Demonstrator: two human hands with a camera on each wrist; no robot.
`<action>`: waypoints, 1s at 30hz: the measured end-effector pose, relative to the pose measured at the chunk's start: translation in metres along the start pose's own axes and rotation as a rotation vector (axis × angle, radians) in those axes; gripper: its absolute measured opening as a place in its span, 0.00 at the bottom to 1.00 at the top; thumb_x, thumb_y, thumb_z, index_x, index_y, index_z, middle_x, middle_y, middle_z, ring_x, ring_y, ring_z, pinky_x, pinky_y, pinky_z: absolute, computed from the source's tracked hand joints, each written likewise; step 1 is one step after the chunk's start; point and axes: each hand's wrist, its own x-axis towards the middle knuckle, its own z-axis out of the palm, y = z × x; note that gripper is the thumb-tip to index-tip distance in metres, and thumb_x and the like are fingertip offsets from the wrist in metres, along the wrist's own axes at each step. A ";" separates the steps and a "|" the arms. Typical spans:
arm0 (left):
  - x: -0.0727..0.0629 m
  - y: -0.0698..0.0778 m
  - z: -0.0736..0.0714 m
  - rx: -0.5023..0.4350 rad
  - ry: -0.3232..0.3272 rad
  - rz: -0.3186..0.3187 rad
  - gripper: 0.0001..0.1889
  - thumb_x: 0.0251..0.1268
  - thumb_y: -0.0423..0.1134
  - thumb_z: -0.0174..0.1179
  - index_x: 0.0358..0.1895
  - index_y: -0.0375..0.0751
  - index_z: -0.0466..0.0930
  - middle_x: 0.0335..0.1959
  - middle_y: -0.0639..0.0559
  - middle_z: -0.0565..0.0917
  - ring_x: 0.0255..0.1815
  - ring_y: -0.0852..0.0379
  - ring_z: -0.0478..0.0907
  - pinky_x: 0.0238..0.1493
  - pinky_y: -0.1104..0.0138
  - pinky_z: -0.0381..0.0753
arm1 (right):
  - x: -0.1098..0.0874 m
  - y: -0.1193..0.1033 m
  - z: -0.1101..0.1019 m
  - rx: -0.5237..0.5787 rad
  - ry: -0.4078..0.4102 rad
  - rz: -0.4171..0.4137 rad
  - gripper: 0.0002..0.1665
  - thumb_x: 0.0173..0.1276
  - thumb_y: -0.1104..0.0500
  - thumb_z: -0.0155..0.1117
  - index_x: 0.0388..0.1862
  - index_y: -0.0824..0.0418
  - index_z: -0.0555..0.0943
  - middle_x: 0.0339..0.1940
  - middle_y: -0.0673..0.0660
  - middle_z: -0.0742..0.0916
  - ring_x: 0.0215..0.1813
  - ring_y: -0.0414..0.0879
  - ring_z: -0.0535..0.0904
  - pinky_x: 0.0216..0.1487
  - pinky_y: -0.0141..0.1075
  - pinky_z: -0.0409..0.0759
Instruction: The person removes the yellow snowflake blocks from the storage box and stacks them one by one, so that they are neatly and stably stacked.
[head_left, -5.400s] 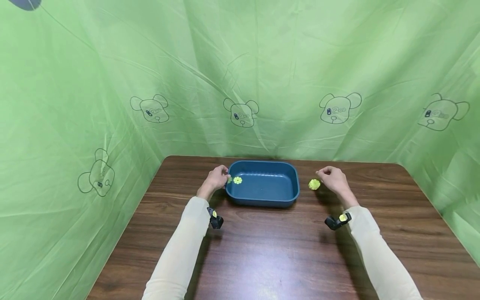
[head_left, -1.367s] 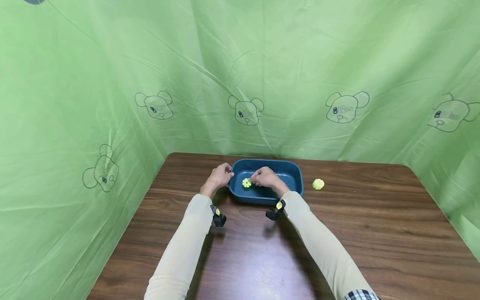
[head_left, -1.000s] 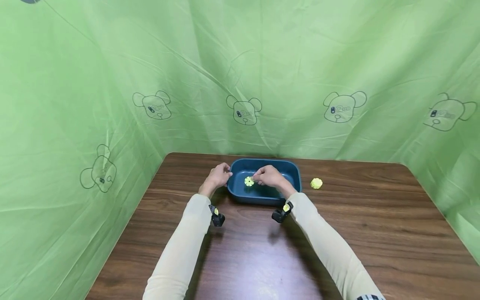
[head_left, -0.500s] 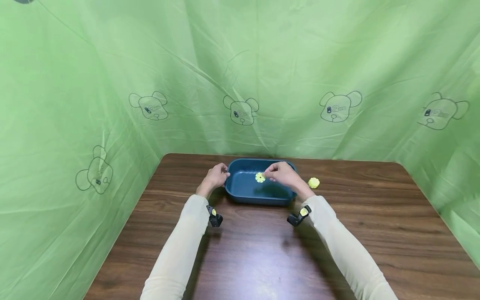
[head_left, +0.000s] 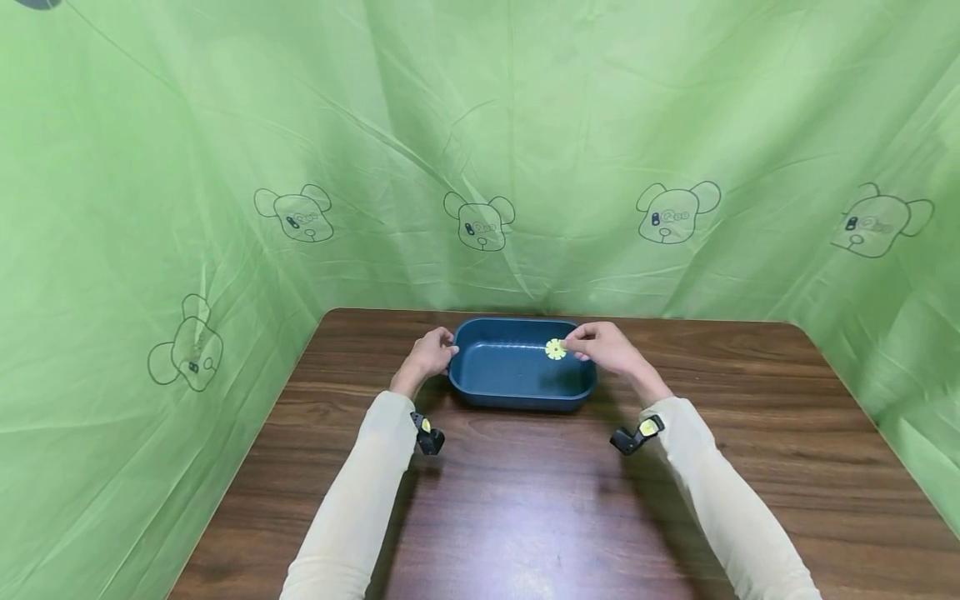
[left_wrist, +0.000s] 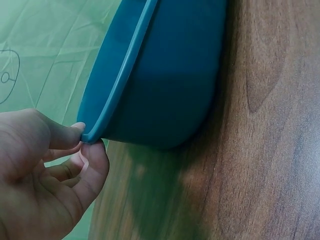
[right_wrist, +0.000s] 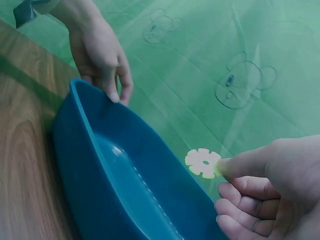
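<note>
A dark blue rectangular basin [head_left: 525, 403] stands near the table's back edge. My left hand [head_left: 431, 352] pinches its left rim between thumb and fingers, as the left wrist view shows closely. My right hand [head_left: 609, 347] is raised by the basin's right end. Between thumb and forefinger it pinches a flat yellow notched disc [right_wrist: 203, 163], flower-shaped with a small hole in the middle. In the head view this disc overlaps the basin's far right inside. The other right fingers are curled beneath. The yellow pile right of the basin is now hidden behind the right hand.
The brown wood-grain table [head_left: 480, 500] reaches toward me on both sides of the basin. Green cloth [head_left: 585, 125] printed with bear heads hangs behind it and at the sides. A dark camera [head_left: 429, 437] sits on the left wrist, another camera [head_left: 632, 437] on the right.
The disc lay near the basin's left end 5.4 s ago. My right hand, then beside the yellow pile, came over to it and has since carried it rightward. The left hand stays.
</note>
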 end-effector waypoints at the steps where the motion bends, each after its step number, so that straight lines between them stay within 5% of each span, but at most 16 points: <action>1: 0.000 0.000 0.000 0.001 0.000 0.001 0.14 0.71 0.39 0.54 0.55 0.38 0.71 0.38 0.42 0.79 0.23 0.57 0.79 0.36 0.63 0.83 | -0.002 0.002 -0.004 0.000 0.003 0.003 0.17 0.67 0.53 0.63 0.41 0.67 0.82 0.32 0.59 0.83 0.37 0.49 0.78 0.39 0.38 0.78; 12: 0.000 0.001 0.001 -0.012 -0.010 -0.006 0.14 0.72 0.39 0.52 0.55 0.38 0.71 0.42 0.40 0.78 0.26 0.55 0.80 0.43 0.56 0.84 | -0.019 0.029 -0.030 0.032 0.047 0.052 0.20 0.68 0.56 0.61 0.45 0.74 0.79 0.23 0.49 0.80 0.27 0.36 0.74 0.26 0.26 0.72; 20: -0.001 0.001 0.000 -0.015 -0.005 -0.003 0.13 0.72 0.38 0.52 0.55 0.37 0.71 0.43 0.39 0.79 0.24 0.57 0.79 0.44 0.55 0.84 | -0.027 0.054 -0.042 -0.006 0.102 0.084 0.20 0.68 0.53 0.61 0.45 0.72 0.80 0.20 0.47 0.78 0.26 0.36 0.72 0.29 0.29 0.70; 30: -0.001 0.003 -0.001 -0.012 -0.018 -0.002 0.14 0.72 0.38 0.52 0.56 0.36 0.70 0.42 0.39 0.78 0.25 0.56 0.79 0.44 0.55 0.84 | -0.027 0.079 -0.058 0.065 0.138 0.191 0.24 0.70 0.55 0.59 0.52 0.76 0.76 0.27 0.46 0.84 0.29 0.32 0.77 0.40 0.31 0.80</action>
